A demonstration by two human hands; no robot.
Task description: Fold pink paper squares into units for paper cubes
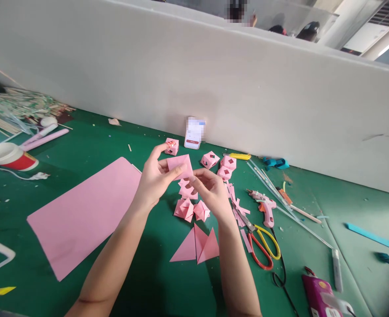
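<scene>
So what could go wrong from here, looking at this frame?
The folded pink paper held in both hands could crease off-line, since the fingers pinch it in mid-air. The right forearm may brush the open-handled scissors lying close beside it. The glue gun has its cord trailing over the table, so a snag might drag it.

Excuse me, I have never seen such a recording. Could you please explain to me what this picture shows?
There is no machine: one camera, worn on a person's head, looks forward and down at two bare hands. The left hand holds a small pink paper square; fingers of the right hand are at its lower corner. On the green table lie a large pink paper sheet at left, small folded pink paper shapes in the middle, and red-and-yellow-handled scissors and a pink glue gun at right. A lit phone stands near the pale wall.
</scene>
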